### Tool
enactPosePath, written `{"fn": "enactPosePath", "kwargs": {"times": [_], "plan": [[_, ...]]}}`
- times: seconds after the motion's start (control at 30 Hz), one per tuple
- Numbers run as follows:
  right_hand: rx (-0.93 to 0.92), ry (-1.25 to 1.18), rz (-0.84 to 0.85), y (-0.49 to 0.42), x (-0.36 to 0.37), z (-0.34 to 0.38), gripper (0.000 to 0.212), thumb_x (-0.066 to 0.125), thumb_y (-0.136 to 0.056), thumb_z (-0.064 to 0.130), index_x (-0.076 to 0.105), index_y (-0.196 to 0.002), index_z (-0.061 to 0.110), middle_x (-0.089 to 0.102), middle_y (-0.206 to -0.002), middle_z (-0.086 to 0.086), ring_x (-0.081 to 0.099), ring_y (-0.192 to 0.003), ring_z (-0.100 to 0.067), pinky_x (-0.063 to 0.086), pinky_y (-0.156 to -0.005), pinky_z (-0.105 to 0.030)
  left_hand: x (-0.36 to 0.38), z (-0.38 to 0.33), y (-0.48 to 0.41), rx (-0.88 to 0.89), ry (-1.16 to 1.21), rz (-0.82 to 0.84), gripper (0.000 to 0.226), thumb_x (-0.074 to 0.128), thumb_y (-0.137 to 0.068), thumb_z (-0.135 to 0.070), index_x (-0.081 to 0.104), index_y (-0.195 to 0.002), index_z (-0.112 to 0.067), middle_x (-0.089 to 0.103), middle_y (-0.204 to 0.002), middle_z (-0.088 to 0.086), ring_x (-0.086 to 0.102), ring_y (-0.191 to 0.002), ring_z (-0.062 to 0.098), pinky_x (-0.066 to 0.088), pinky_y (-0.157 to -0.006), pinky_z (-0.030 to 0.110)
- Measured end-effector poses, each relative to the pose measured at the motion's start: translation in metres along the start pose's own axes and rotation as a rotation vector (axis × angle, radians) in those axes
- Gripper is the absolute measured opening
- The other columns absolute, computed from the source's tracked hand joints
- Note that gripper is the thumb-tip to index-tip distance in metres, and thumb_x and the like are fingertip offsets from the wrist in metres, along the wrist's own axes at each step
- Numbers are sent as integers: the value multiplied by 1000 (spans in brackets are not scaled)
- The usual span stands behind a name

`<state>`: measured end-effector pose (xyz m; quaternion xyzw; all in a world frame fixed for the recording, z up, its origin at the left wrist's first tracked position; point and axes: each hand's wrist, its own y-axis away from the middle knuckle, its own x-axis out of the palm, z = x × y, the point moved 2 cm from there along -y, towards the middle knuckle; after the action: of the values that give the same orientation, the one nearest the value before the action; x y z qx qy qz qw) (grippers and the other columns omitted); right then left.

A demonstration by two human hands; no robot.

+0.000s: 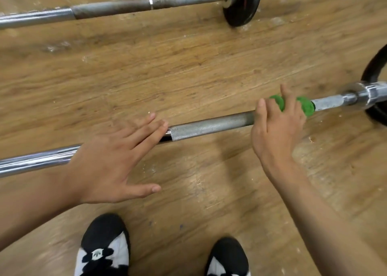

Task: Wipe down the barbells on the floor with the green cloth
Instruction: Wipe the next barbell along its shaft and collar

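only a trefoil logo point(98, 253) on the left shoe point(104, 231).

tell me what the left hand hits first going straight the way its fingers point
The left hand would probably meet the near barbell first, at its rough grey grip by the fingertips; height unclear.

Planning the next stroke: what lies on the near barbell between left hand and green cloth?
Head view: only bare knurled shaft of the near barbell, from left hand to green cloth in right hand.

Centre right, the right grip point(278, 129) clasps a crumpled green cloth point(306, 106) round the near chrome barbell point(209, 127); lower left, the left grip point(109, 162), fingers straight, overlaps its shaft.
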<state>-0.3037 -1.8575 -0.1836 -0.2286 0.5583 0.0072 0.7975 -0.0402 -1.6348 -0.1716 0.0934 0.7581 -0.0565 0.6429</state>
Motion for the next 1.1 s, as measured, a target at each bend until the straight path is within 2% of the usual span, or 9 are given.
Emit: {"fn": "enactPosePath", "kwargs": {"times": [0.07, 0.13, 0.2, 0.37, 0.53, 0.67, 0.77, 0.9, 1.1], "plan": [[-71, -6, 74, 18, -2, 38, 62, 30, -105, 49, 75, -106, 6, 62, -132, -18, 55, -112, -39, 38, -95, -47, 1, -7, 2, 6, -11, -30, 105, 30, -95, -84, 23, -164, -5, 25, -169, 14, 21, -158, 26, 28, -122, 40], [-293, -71, 196, 46, -5, 82, 60, 30, -105, 51, 73, -121, 12, 63, -123, -15, 55, -107, -36, 38, -90, -45, 3, -12, 5, 21, -40, -38, 106, 31, -95, -84, 24, -164, -4, 28, -168, 16, 22, -158, 27, 21, -125, 41], [-471, -79, 298, 63, -8, 103, 59, 29, -106, 53, 65, -136, 17, 61, -123, -14, 55, -106, -33, 38, -89, -44, 6, -14, 7, 46, -71, -26, 106, 32, -94, -84, 24, -164, -4, 29, -167, 17, 23, -158, 29, 18, -126, 43], [-706, 11, 524, 59, -27, 65, 67, 20, -108, 56, 56, -144, 12, 55, -136, -20, 55, -110, -39, 41, -94, -47, 9, -18, 16, 120, -45, -39, 102, 33, -95, -81, 28, -163, -6, 32, -167, 14, 28, -156, 29, 20, -125, 45], [-881, 237, 721, 61, -49, 46, 72, 21, -107, 61, 24, -164, 17, 29, -164, -26, 40, -140, -44, 33, -116, -53, 19, -22, 20, 207, -100, -51, 100, 45, -93, -72, 28, -162, -2, 29, -168, 19, 25, -157, 36, 17, -126, 54], [-877, 291, 822, 56, -62, 50, 74, 24, -107, 63, 17, -164, 17, 26, -165, -23, 39, -140, -39, 34, -117, -50, 19, -25, 24, 224, -260, -56, 89, 42, -97, -55, 23, -161, 4, 21, -169, 27, 17, -158, 41, 3, -129, 58], [-879, 270, 896, 47, -66, 59, 77, 21, -105, 66, 15, -164, 17, 26, -163, -20, 41, -138, -37, 37, -116, -47, 13, -28, 24, 262, -270, -75, 89, 45, -95, -52, 23, -162, 4, 18, -170, 26, 15, -159, 41, 3, -129, 59], [-907, 219, 876, 34, -62, 54, 75, 22, -106, 63, 19, -163, 15, 37, -156, -17, 42, -135, -31, 34, -113, -40, 13, -27, 21, 260, -276, -78, 106, 71, -82, -54, 28, -161, 3, 20, -170, 24, 16, -159, 41, 9, -127, 61], [-1008, 147, 733, 28, -43, 35, 71, 26, -108, 60, 25, -161, 12, 45, -143, -19, 45, -127, -33, 40, -108, -45, 8, -21, 15, 230, -209, -15, 91, 44, -97, -60, 26, -162, 0, 22, -170, 21, 21, -158, 40, 18, -125, 61]]}}
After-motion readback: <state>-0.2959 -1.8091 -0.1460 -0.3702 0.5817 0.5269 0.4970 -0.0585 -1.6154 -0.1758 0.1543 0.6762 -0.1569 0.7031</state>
